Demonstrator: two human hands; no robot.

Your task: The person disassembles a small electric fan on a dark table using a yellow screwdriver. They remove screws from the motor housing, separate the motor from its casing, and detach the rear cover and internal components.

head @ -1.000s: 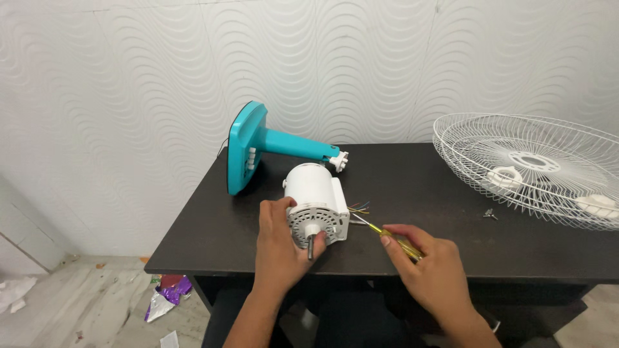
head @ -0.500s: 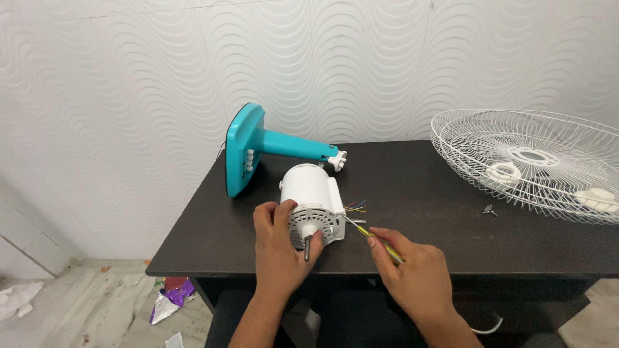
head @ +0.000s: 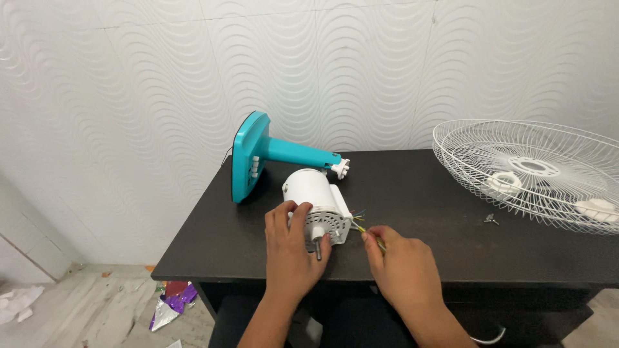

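We grip the motor (head: pixel 317 205) at the table (head: pixel 412 193) front edge with our left hand (head: pixel 293 248), shaft toward us, while our right hand (head: pixel 403 264), closed on 1 screwdriver (head: pixel 369 235), points its tip left at the motor's right side.

Dark table (head: pixel 412 193), fan motor (head: pixel 317 200), teal stand (head: pixel 258 158), grille (head: pixel 529 171)

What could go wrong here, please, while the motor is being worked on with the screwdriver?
The screwdriver tip sits right beside the loose coloured wires, so a slip might nick them. The left hand wraps the white motor near its bare shaft; a slip could jab fingers.
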